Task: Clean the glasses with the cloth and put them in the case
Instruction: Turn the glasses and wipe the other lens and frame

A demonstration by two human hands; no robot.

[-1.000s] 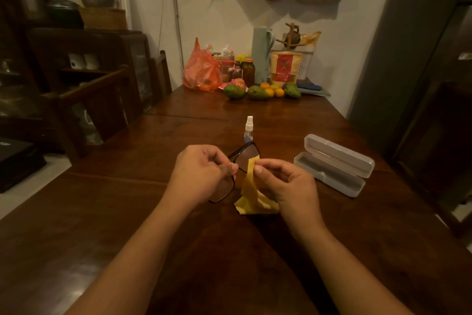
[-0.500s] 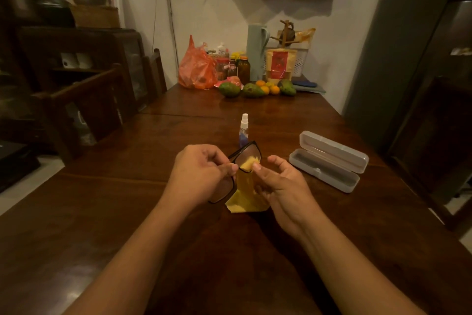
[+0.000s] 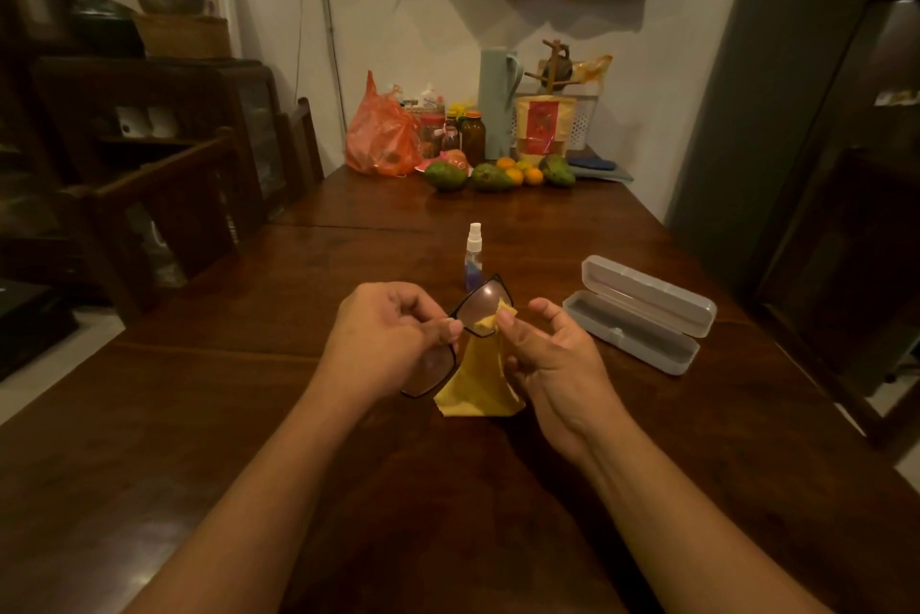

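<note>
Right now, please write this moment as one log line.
step: cleaning | left hand: holds glasses | right hand: pinches cloth against glasses | case: open

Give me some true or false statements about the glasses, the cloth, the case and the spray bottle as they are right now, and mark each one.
1. The left hand holds the glasses by the frame. True.
2. The case is closed. False: its lid is open.
3. The right hand pinches the yellow cloth on a lens. True.
4. The spray bottle lies on its side. False: it stands upright on the table, beyond the glasses.
5. The glasses are in the case. False: the left hand holds them, apart from the case.
</note>
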